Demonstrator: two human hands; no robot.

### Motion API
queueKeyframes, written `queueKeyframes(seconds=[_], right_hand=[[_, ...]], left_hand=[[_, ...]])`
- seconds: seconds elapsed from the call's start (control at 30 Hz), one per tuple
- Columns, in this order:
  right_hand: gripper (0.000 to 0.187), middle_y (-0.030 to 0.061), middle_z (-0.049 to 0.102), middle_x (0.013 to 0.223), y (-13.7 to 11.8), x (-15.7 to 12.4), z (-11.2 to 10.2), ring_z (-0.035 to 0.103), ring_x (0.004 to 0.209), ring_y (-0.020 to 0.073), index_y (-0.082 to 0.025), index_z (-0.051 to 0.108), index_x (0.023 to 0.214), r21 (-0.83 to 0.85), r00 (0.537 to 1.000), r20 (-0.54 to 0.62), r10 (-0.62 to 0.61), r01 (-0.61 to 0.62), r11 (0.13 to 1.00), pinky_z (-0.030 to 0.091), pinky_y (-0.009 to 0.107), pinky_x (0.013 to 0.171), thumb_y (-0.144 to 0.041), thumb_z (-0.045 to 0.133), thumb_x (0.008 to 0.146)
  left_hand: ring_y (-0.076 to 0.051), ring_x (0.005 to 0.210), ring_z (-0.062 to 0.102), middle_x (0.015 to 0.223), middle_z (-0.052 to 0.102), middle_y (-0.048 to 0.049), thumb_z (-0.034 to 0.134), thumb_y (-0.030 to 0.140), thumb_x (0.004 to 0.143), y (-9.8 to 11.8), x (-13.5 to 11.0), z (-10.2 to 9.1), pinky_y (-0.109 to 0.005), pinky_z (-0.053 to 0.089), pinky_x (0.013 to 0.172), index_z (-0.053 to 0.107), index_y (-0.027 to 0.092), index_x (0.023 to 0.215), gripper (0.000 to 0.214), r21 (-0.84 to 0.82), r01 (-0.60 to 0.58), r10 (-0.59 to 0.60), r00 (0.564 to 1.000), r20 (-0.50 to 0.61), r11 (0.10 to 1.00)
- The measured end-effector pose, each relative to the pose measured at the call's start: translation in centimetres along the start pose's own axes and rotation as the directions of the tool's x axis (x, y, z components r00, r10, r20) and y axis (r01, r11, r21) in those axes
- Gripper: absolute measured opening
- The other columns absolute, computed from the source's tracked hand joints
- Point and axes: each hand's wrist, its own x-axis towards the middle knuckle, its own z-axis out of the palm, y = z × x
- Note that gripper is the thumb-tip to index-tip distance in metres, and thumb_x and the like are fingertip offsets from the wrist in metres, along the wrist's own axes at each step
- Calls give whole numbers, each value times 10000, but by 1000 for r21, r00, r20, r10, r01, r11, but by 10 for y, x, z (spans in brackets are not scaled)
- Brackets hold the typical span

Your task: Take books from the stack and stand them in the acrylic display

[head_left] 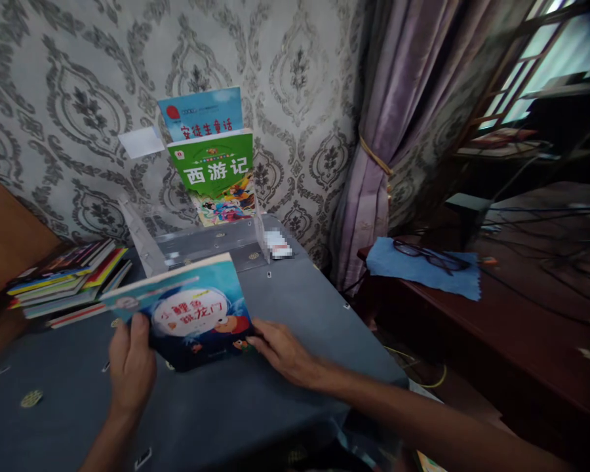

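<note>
A blue children's picture book [196, 328] with a white oval title patch is held up over the table between my two hands. My left hand [132, 367] grips its left edge, the thumb lying on the front cover. At the lower right corner, my right hand [288, 354] pinches the book between thumb and fingers. Beyond it, a clear acrylic book stand [145, 236] rests on the table. A green book [214, 172] stands upright in the stand, with a light blue book [201, 113] rising behind it.
Several books lie in a pile [73, 278] at the left. The grey-blue tablecloth [295, 295] covers the table. Right of the stand is a small blurred white item [278, 244]. A red-brown desk [511, 334] holds eyeglasses [430, 255] on a blue cloth [423, 275], beside tangled cables.
</note>
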Motion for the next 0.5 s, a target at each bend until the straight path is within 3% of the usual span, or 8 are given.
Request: queueKeyframes(seconds=[0.1,0.23,0.4,0.5], right_hand=[[194,14,612,829,-7,-2,-4,606,750,172,-216,496,889,154,998,28,63,-66,986,490,295,712,-366,428,992],[264,-36,553,715,-10,-5,-6,560,518,95,-214,433,851,413,974,157,164,-215,885,411,206,482,-457,457,951],[360,-70,518,625,-3,-6,-3,538,438,78,-209,442,838,497,942,235,239,-328,803,382,185,400,-560,515,863],[371,-80,515,578,0,-3,-1,536,423,75,-203,464,819,522,926,251,283,-376,766,376,182,393,-566,542,831]], left_hand=[[-214,1134,581,1113,666,-33,541,547,923,6,12,20,-305,446,1014,634,187,1058,396,-171,36,-22,996,83,985],[-217,1027,653,1077,692,-42,687,577,793,-20,21,42,-341,520,925,608,187,1112,510,-329,291,-213,943,255,898],[-233,972,686,1049,721,-73,773,548,663,-61,23,60,-361,534,886,616,170,1131,621,-305,479,-347,849,399,823],[-242,853,703,932,738,-67,793,528,608,-76,26,67,-365,549,789,609,157,1128,665,-239,510,-363,807,466,826]])
